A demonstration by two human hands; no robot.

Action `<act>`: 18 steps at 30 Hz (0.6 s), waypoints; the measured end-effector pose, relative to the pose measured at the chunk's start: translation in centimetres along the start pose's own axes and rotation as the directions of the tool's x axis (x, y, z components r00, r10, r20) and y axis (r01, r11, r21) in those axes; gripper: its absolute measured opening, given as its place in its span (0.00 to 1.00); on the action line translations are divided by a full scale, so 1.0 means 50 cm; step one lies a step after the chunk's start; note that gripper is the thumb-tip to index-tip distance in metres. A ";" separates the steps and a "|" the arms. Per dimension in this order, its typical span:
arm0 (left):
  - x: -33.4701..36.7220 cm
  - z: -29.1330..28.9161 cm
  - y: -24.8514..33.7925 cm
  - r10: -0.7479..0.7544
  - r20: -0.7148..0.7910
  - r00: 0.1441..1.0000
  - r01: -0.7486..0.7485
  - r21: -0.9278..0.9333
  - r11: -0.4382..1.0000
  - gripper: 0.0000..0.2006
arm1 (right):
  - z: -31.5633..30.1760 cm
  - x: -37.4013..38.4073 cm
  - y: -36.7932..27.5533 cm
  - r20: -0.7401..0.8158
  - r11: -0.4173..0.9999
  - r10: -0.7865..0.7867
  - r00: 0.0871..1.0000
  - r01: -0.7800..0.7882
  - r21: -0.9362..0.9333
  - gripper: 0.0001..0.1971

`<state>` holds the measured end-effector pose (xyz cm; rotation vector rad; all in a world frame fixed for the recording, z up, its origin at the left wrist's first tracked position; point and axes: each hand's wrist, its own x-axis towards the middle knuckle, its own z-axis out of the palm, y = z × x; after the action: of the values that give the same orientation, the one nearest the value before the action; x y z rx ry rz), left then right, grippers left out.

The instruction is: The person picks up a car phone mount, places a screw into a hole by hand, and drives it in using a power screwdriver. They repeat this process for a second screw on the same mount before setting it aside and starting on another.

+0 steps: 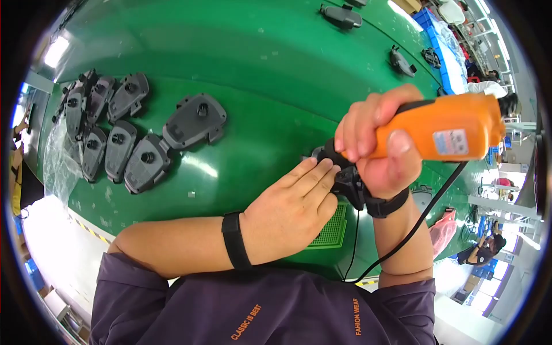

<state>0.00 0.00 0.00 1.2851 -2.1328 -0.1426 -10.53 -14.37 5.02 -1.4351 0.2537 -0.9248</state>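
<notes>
My right hand is wrapped round an orange electric screwdriver, held tilted with its black nose down to the left. A black cable runs from its rear. My left hand lies low over the green table with its fingers pressed together, their tips beside the screwdriver's nose. The thumb and whatever is under this hand are mostly hidden; a small dark edge shows past the fingertips. Black bands circle both wrists, and a black device sits at the right one.
Several dark grey oval housings with black knobs lie at the left on the green table, beside clear plastic film. A green perforated tray is partly under my left hand. More dark parts and blue bins lie at the far right.
</notes>
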 end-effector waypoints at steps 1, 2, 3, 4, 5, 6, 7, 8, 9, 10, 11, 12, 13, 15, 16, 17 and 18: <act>0.002 0.003 0.008 -0.018 -0.015 1.000 0.018 -0.006 1.000 0.10 | -0.001 -0.007 0.004 0.003 0.999 -0.011 1.000 0.011 0.032 0.23; 0.002 -0.005 -0.002 -0.019 -0.026 0.999 0.019 -0.009 1.000 0.10 | 0.006 -0.001 0.010 -0.004 0.998 -0.035 0.999 0.035 0.061 0.21; 0.003 -0.013 -0.011 -0.020 -0.037 0.999 0.020 -0.011 1.000 0.09 | 0.011 0.006 0.011 -0.011 0.994 -0.059 0.998 0.060 0.090 0.20; 0.005 -0.020 -0.020 0.013 -0.042 0.999 -0.013 0.010 1.000 0.09 | 0.014 0.011 0.008 -0.014 0.992 -0.097 0.995 0.098 0.081 0.20; 0.005 -0.020 -0.016 0.022 -0.010 1.000 -0.021 0.024 0.999 0.10 | 0.014 0.006 0.005 -0.025 0.995 -0.051 0.998 0.053 0.085 0.20; 0.005 -0.019 -0.012 0.031 0.021 0.999 -0.031 0.036 0.999 0.11 | 0.014 0.002 0.000 -0.037 0.996 -0.004 0.999 0.008 0.089 0.20; 0.010 -0.017 -0.009 0.053 0.049 0.997 -0.055 0.040 0.998 0.12 | 0.007 0.001 -0.006 -0.057 0.996 0.038 0.998 -0.033 0.079 0.20; 0.013 -0.016 -0.007 0.080 0.041 0.996 -0.081 0.048 0.996 0.12 | 0.004 0.004 -0.009 -0.063 0.998 0.013 0.998 -0.009 0.064 0.20; 0.012 -0.017 -0.008 0.050 0.052 0.997 -0.052 0.032 0.998 0.12 | 0.006 0.010 -0.008 -0.055 0.998 0.045 0.997 -0.043 0.047 0.20; 0.010 -0.016 -0.011 0.037 0.071 0.997 -0.038 0.004 0.999 0.12 | 0.010 0.011 -0.007 -0.068 0.997 0.078 0.995 -0.076 0.022 0.19; 0.011 -0.015 -0.017 0.026 0.092 0.995 -0.024 -0.024 0.999 0.11 | 0.011 0.015 -0.007 -0.085 0.994 0.110 0.990 -0.110 -0.001 0.19; 0.012 -0.016 -0.017 0.067 0.096 0.993 -0.064 -0.034 0.997 0.11 | 0.016 0.017 -0.010 -0.116 0.996 0.089 0.989 -0.091 -0.021 0.19; 0.012 -0.018 -0.016 0.062 0.111 0.992 -0.059 -0.031 0.998 0.11 | 0.022 0.021 -0.014 -0.098 0.993 0.117 0.988 -0.119 -0.016 0.17; 0.015 -0.020 -0.015 0.042 0.137 0.990 -0.040 -0.016 0.999 0.10 | 0.021 0.024 -0.022 -0.093 0.991 0.131 0.987 -0.134 -0.021 0.16; 0.015 -0.018 -0.014 0.062 0.135 0.989 -0.061 -0.017 0.998 0.10 | 0.018 0.019 -0.024 -0.086 0.993 0.119 0.989 -0.120 -0.007 0.15; 0.014 -0.015 -0.012 0.061 0.141 0.988 -0.059 -0.017 0.998 0.10 | 0.014 0.013 -0.025 -0.079 0.994 0.107 0.991 -0.107 0.007 0.15; 0.013 -0.011 -0.011 0.058 0.147 0.987 -0.056 -0.016 0.998 0.10 | 0.010 0.010 -0.026 -0.070 0.995 0.095 0.993 -0.093 0.023 0.14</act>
<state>0.52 -0.71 0.52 1.2396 -2.2876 -0.2320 -10.39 -14.15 6.47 -1.3625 0.3616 -0.9001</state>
